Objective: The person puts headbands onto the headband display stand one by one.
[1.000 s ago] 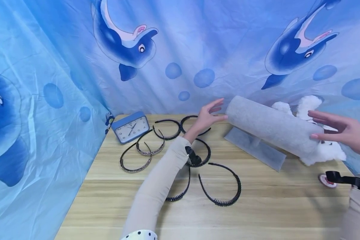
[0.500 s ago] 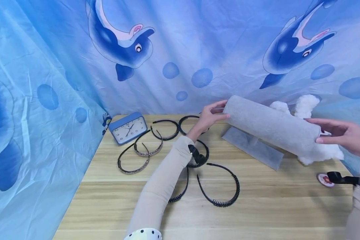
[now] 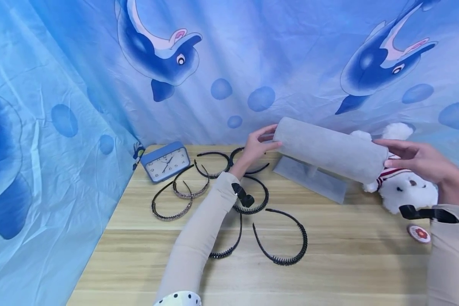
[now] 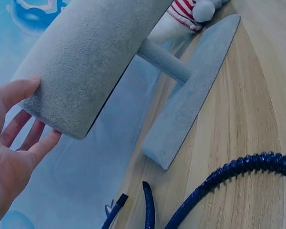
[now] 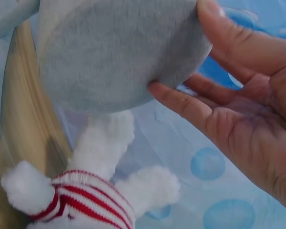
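A grey fabric-covered display stand has a thick padded roll joined by a short post to a flat base plate. My left hand holds the roll's left end, thumb at the front and fingers behind and below, as the left wrist view shows. At the other end my right hand grips the roll's rim between thumb and fingers; in the right wrist view the hand has fingertips against the flat end face. Whether the base touches the table cannot be told. Several black toothed headbands lie in front and to the left.
A white plush toy in a red-striped top lies behind and right of the stand, partly hidden. Near it is a round flower badge. A blue clock stands back left on the wooden table. A dolphin curtain hangs behind.
Both hands have closed in on the roll's ends. The stand has shifted left and slightly back with them, uncovering the plush toy's face and striped top.
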The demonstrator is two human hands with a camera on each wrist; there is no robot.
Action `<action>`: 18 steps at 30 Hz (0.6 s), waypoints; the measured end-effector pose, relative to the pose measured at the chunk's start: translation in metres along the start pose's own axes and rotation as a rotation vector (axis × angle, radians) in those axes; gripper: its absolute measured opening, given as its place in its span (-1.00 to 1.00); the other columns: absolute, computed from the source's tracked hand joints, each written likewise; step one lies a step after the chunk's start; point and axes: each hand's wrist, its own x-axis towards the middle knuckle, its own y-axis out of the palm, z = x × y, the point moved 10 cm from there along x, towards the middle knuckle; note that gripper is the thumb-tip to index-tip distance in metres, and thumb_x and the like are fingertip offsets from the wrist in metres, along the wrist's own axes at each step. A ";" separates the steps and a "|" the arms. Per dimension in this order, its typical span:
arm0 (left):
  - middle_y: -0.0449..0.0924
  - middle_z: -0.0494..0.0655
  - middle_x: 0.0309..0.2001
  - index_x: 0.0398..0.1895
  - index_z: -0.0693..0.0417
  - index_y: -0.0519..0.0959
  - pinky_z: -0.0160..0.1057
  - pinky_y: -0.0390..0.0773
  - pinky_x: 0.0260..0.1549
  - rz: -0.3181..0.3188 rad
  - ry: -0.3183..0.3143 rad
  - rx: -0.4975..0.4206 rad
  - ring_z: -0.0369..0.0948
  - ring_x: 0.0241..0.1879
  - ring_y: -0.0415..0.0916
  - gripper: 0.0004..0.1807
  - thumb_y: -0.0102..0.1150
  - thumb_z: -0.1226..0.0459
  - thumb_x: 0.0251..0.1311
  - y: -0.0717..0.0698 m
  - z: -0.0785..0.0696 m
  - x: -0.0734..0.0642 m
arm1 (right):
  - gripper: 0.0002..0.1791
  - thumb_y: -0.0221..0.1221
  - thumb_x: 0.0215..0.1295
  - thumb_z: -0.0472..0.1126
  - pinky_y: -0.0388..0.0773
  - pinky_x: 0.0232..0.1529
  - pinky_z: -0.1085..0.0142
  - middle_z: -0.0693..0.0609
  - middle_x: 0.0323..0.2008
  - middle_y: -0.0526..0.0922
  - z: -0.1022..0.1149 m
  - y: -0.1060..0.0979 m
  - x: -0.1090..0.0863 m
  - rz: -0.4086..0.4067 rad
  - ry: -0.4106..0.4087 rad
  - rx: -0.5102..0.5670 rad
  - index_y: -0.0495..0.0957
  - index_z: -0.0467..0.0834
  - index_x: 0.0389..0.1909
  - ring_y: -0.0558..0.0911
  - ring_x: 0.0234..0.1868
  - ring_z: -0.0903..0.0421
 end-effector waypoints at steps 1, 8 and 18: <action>0.59 0.01 0.27 0.34 -0.04 0.55 -0.19 0.72 0.07 -0.009 0.004 -0.003 -0.03 0.25 0.57 -0.38 0.45 0.36 0.17 -0.002 0.000 -0.001 | -0.32 0.19 0.45 -0.33 0.60 -0.13 0.66 0.51 0.36 0.33 0.001 0.000 0.003 0.006 0.008 -0.019 0.25 -0.09 0.54 0.41 0.14 0.73; 0.60 0.02 0.24 0.33 -0.03 0.55 -0.21 0.74 0.02 -0.071 0.037 0.017 -0.06 0.20 0.60 -0.38 0.46 0.34 0.17 -0.016 -0.005 -0.007 | -0.33 0.20 0.48 -0.14 0.46 -0.06 0.78 0.31 0.44 0.31 0.009 -0.003 0.027 0.024 0.077 -0.080 0.25 -0.02 0.55 0.34 0.04 0.80; 0.60 0.08 0.20 0.31 -0.01 0.56 -0.24 0.72 0.02 -0.162 0.073 0.071 -0.02 0.17 0.61 -0.37 0.49 0.36 0.13 -0.034 -0.008 -0.015 | -0.29 0.17 0.46 0.09 0.43 -0.05 0.76 0.47 0.28 0.43 0.002 0.002 0.060 -0.069 0.157 -0.008 0.21 0.12 0.57 0.42 0.12 0.65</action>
